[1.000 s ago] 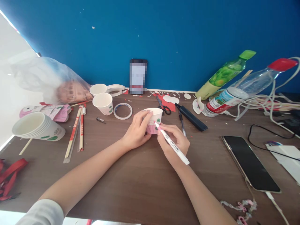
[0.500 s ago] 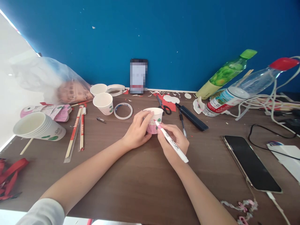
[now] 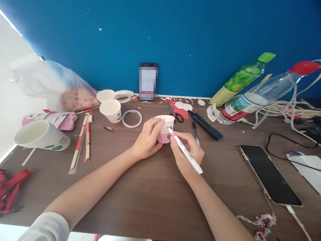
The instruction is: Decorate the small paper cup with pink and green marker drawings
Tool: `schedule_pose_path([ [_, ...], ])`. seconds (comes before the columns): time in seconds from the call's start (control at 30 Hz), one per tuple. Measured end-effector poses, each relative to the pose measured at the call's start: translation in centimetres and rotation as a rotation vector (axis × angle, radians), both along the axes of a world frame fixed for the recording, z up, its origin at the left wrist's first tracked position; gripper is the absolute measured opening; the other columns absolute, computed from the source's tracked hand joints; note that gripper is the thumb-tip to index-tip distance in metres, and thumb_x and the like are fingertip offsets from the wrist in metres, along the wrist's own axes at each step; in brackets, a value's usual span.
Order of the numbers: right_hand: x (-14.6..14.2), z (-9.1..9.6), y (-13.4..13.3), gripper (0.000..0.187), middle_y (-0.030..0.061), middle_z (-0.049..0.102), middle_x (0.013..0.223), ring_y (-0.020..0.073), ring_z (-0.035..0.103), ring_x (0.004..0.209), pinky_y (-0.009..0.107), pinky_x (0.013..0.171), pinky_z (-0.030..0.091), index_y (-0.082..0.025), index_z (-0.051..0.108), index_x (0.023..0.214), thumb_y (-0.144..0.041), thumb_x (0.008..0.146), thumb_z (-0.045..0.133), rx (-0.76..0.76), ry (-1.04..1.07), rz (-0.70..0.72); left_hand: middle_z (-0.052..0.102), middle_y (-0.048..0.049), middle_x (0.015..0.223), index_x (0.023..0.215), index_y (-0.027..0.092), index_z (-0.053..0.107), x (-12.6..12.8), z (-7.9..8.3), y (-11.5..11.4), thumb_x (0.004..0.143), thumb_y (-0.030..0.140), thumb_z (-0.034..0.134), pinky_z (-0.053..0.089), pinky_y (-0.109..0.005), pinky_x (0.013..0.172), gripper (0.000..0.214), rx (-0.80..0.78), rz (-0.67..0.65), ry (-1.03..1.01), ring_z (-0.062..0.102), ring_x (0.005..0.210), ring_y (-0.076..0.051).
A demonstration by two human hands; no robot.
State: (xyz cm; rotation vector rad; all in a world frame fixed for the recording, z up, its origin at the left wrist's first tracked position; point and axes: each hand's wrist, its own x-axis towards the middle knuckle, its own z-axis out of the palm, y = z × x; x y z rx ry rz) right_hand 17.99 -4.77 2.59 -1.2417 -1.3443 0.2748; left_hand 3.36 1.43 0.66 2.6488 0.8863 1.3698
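A paper cup (image 3: 164,135), its lower part coloured pink and its upper part white with green leaf prints, stands upright on the brown table (image 3: 150,197). My left hand (image 3: 149,139) is wrapped round its left side, fingers over the rim and thumb low. In my right hand (image 3: 188,150) is a white acrylic marker (image 3: 187,154), gripped like a pen. The marker's pink tip points at the cup's right side, close to a green leaf; whether it touches the wall I cannot tell.
Behind the cup lie scissors (image 3: 175,113) and a black case (image 3: 207,125). A tape roll (image 3: 131,119), white cups (image 3: 110,111) and wrapped chopsticks (image 3: 79,142) are at left. Bottles (image 3: 240,107) lean at right, near a phone (image 3: 268,174). Another phone (image 3: 148,82) stands against the wall.
My right hand and the marker have shifted slightly to the right, its tip moving along the cup's side. My left hand and the cup have stayed in place.
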Motion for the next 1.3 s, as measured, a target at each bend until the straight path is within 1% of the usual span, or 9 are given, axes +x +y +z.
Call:
schedule_pose_path([
  [0.1, 0.06, -0.09, 0.04, 0.014, 0.0034, 0.072, 0.091, 0.0188, 0.07, 0.083, 0.034, 0.079, 0.059, -0.024, 0.07, 0.095, -0.021, 0.082, 0.065, -0.016, 0.021, -0.011, 0.045, -0.0177, 0.13, 0.146, 0.018, 0.019, 0.0, 0.03, 0.0, 0.077, 0.009, 0.054, 0.041, -0.053, 0.103, 0.078, -0.003, -0.001, -0.003, 0.045, 0.124, -0.032],
  [0.27, 0.12, -0.15, 0.15, 0.014, 0.0031, 0.072, 0.092, 0.0193, 0.07, 0.083, 0.035, 0.081, 0.058, -0.024, 0.069, 0.094, -0.02, 0.081, 0.067, -0.013, 0.059, -0.018, 0.045, -0.0187, 0.128, 0.146, 0.016, 0.018, -0.01, 0.14, 0.05, 0.077, 0.01, 0.055, 0.042, -0.052, 0.102, 0.078, 0.021, -0.004, -0.003, 0.045, 0.124, -0.032],
  [0.37, 0.02, 0.05, 0.18, 0.012, 0.0036, 0.072, 0.091, 0.02, 0.071, 0.084, 0.036, 0.081, 0.059, -0.024, 0.069, 0.092, -0.021, 0.08, 0.067, -0.022, 0.09, -0.034, 0.046, -0.0183, 0.128, 0.147, 0.017, 0.017, -0.02, 0.17, 0.06, 0.078, 0.01, 0.055, 0.042, -0.052, 0.102, 0.079, 0.018, 0.001, -0.002, 0.045, 0.124, -0.032],
  [0.57, -0.24, 0.69, 0.01, 0.009, 0.0035, 0.072, 0.087, 0.0194, 0.071, 0.079, 0.034, 0.075, 0.059, -0.023, 0.068, 0.088, -0.022, 0.079, 0.067, -0.045, 0.139, -0.075, 0.045, -0.0187, 0.13, 0.147, 0.016, 0.017, 0.01, 0.04, 0.05, 0.078, 0.011, 0.056, 0.041, -0.052, 0.102, 0.08, 0.007, -0.002, -0.002, 0.045, 0.125, -0.032],
  [0.7, -0.18, 0.71, -0.07, 0.009, 0.003, 0.071, 0.087, 0.0188, 0.07, 0.08, 0.035, 0.077, 0.059, -0.023, 0.068, 0.089, -0.021, 0.08, 0.067, -0.039, 0.128, -0.046, 0.045, -0.0186, 0.13, 0.147, 0.015, 0.019, 0.01, -0.02, 0.05, 0.077, 0.01, 0.055, 0.041, -0.052, 0.103, 0.079, 0.014, 0.004, -0.002, 0.045, 0.125, -0.032],
  [0.9, 0.01, 0.07, 0.08, 0.011, 0.0032, 0.07, 0.09, 0.019, 0.069, 0.084, 0.035, 0.08, 0.059, -0.024, 0.068, 0.092, -0.022, 0.082, 0.066, -0.024, 0.123, 0.017, 0.046, -0.0179, 0.129, 0.146, 0.018, 0.02, -0.04, 0.02, 0.01, 0.078, 0.009, 0.055, 0.042, -0.052, 0.102, 0.078, -0.003, -0.002, 0.004, 0.045, 0.125, -0.032],
  [1.1, 0.09, 0.08, 0.16, 0.012, 0.0037, 0.07, 0.092, 0.0194, 0.07, 0.085, 0.036, 0.08, 0.06, -0.024, 0.068, 0.094, -0.023, 0.081, 0.067, -0.012, 0.106, 0.001, 0.046, -0.0179, 0.128, 0.146, 0.017, 0.021, -0.04, 0.17, 0.0, 0.077, 0.009, 0.056, 0.041, -0.051, 0.103, 0.078, -0.004, -0.017, -0.004, 0.045, 0.125, -0.032],
  [1.3, 0.16, 0.34, 0.2, 0.012, 0.0046, 0.071, 0.094, 0.0206, 0.07, 0.086, 0.038, 0.081, 0.06, -0.024, 0.068, 0.094, -0.025, 0.082, 0.066, -0.026, 0.096, -0.028, 0.046, -0.0172, 0.128, 0.146, 0.02, 0.019, 0.01, 0.23, 0.01, 0.077, 0.01, 0.056, 0.042, -0.052, 0.101, 0.079, -0.013, -0.017, -0.004, 0.046, 0.124, -0.032],
])
